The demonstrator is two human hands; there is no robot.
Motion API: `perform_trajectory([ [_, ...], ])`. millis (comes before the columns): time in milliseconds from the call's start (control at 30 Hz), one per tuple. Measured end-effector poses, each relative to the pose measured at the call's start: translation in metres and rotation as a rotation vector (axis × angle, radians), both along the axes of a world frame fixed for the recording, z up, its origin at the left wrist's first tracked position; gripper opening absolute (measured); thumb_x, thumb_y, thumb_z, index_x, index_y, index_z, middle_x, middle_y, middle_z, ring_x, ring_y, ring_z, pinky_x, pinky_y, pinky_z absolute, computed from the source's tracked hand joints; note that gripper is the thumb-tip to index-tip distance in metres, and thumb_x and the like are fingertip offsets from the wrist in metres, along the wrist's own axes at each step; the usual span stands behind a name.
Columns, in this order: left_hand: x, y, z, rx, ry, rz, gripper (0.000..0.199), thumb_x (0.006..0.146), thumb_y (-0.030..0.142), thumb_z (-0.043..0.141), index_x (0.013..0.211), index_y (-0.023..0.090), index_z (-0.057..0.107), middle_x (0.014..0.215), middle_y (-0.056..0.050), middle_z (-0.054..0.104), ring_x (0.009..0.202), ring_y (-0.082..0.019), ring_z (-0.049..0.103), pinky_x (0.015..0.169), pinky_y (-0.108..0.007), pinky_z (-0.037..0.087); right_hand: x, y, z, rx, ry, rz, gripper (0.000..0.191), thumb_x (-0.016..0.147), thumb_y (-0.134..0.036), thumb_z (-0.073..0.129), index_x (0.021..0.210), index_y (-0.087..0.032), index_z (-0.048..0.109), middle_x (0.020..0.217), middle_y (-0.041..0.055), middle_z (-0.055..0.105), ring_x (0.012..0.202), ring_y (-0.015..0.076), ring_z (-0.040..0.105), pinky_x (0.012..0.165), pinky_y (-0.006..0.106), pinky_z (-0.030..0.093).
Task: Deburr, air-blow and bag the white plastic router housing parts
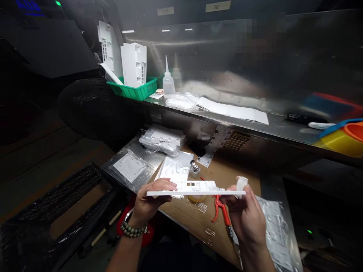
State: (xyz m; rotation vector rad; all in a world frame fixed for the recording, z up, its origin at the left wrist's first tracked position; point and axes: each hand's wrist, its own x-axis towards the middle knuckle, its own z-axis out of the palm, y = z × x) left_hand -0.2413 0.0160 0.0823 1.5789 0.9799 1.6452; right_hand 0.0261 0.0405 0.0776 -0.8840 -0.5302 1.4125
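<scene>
One flat white plastic panel (198, 192), held by my left hand (145, 202) and right hand (249, 215), which also pinches crumpled white cloth (242, 183); seemingly wiping, needing steadiness next.

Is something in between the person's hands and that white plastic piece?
Nothing visible separates the left hand from the white plastic piece. A crumpled white wad sits in the right hand at the piece's right end; I can't tell if it separates them.
</scene>
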Motion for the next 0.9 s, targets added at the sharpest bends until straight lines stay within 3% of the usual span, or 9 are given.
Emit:
perform_trajectory([
  [167, 0.000, -0.005, 0.005, -0.008, 0.004, -0.005, 0.013, 0.085, 0.034, 0.077, 0.093, 0.026, 0.083, 0.086, -0.006, 0.081, 0.093, -0.033, 0.075, 0.103, -0.052, 0.049, -0.002, -0.003, 0.010, 0.017, -0.097, -0.015, 0.035, 0.094, -0.048, 0.063, 0.120, -0.024, 0.060, 0.078, -0.0023, 0.064, 0.061, 0.0128, 0.062, 0.063, 0.028, 0.054],
  [267, 0.007, -0.009, 0.011, -0.116, -0.131, 0.058, 0.060, 0.081, 0.072, 0.063, 0.110, 0.023, 0.081, 0.114, -0.010, 0.078, 0.134, -0.036, 0.055, 0.124, -0.047, 0.026, -0.006, -0.012, 0.014, 0.076, -0.196, -0.099, 0.030, 0.098, -0.048, 0.055, 0.115, -0.023, 0.059, 0.073, -0.0030, 0.061, 0.058, 0.0125, 0.056, 0.056, 0.026, 0.048],
  [333, 0.013, -0.011, 0.012, -0.296, -0.486, 0.066, 0.084, 0.079, 0.086, 0.046, 0.134, 0.027, 0.068, 0.142, -0.006, 0.065, 0.151, -0.032, 0.033, 0.127, -0.043, 0.018, -0.009, -0.020, 0.011, 0.144, -0.254, -0.138, 0.027, 0.101, -0.046, 0.049, 0.112, -0.023, 0.058, 0.071, -0.0029, 0.060, 0.056, 0.0128, 0.052, 0.054, 0.026, 0.044],
  [400, 0.013, -0.010, 0.006, -0.515, -0.885, -0.049, 0.080, 0.089, 0.080, 0.039, 0.149, 0.029, 0.052, 0.152, -0.006, 0.056, 0.151, -0.032, 0.032, 0.125, -0.050, 0.022, -0.011, -0.029, 0.004, 0.242, -0.311, -0.127, 0.026, 0.101, -0.045, 0.048, 0.113, -0.023, 0.057, 0.069, -0.0022, 0.062, 0.057, 0.0137, 0.052, 0.058, 0.027, 0.044],
  [467, 0.007, -0.008, -0.008, -0.669, -1.124, -0.244, 0.068, 0.101, 0.061, 0.036, 0.153, 0.019, 0.045, 0.149, -0.015, 0.057, 0.146, -0.036, 0.041, 0.122, -0.058, 0.026, -0.012, -0.034, -0.004, 0.323, -0.367, -0.086, 0.027, 0.100, -0.044, 0.049, 0.114, -0.022, 0.057, 0.067, -0.0009, 0.064, 0.059, 0.0147, 0.053, 0.062, 0.028, 0.044],
  [533, -0.005, -0.006, -0.024, -0.711, -1.219, -0.428, 0.060, 0.102, 0.040, 0.037, 0.154, 0.009, 0.042, 0.143, -0.021, 0.060, 0.142, -0.038, 0.046, 0.121, -0.060, 0.026, -0.012, -0.033, -0.011, 0.336, -0.395, -0.025, 0.028, 0.100, -0.044, 0.049, 0.114, -0.021, 0.057, 0.066, 0.0001, 0.065, 0.059, 0.0148, 0.052, 0.060, 0.027, 0.042],
  [633, -0.024, -0.006, -0.041, -0.661, -1.262, -0.585, 0.063, 0.092, 0.023, 0.042, 0.153, 0.008, 0.043, 0.140, -0.020, 0.063, 0.138, -0.039, 0.050, 0.120, -0.060, 0.028, -0.015, -0.018, -0.021, 0.252, -0.369, 0.117, 0.030, 0.101, -0.046, 0.044, 0.109, -0.021, 0.059, 0.059, -0.0016, 0.060, 0.051, 0.0139, 0.045, 0.051, 0.025, 0.036],
  [733, -0.038, -0.012, -0.041, -0.635, -1.262, -0.551, 0.079, 0.076, 0.011, 0.048, 0.155, 0.014, 0.041, 0.140, -0.015, 0.064, 0.133, -0.040, 0.056, 0.118, -0.061, 0.032, -0.026, 0.013, -0.041, 0.153, -0.441, 0.216, 0.037, 0.098, -0.056, 0.043, 0.106, -0.023, 0.058, 0.065, -0.0009, 0.062, 0.050, 0.0143, 0.048, 0.048, 0.026, 0.039],
  [900, -0.055, -0.023, -0.024, -0.571, -1.230, -0.239, 0.099, 0.058, 0.005, 0.052, 0.156, 0.019, 0.041, 0.134, -0.011, 0.069, 0.123, -0.040, 0.063, 0.112, -0.062, 0.042, -0.044, 0.083, -0.103, 0.099, -0.831, 0.169, 0.056, 0.092, -0.071, 0.042, 0.107, -0.020, 0.061, 0.098, 0.0061, 0.070, 0.073, 0.0187, 0.067, 0.063, 0.033, 0.054],
])
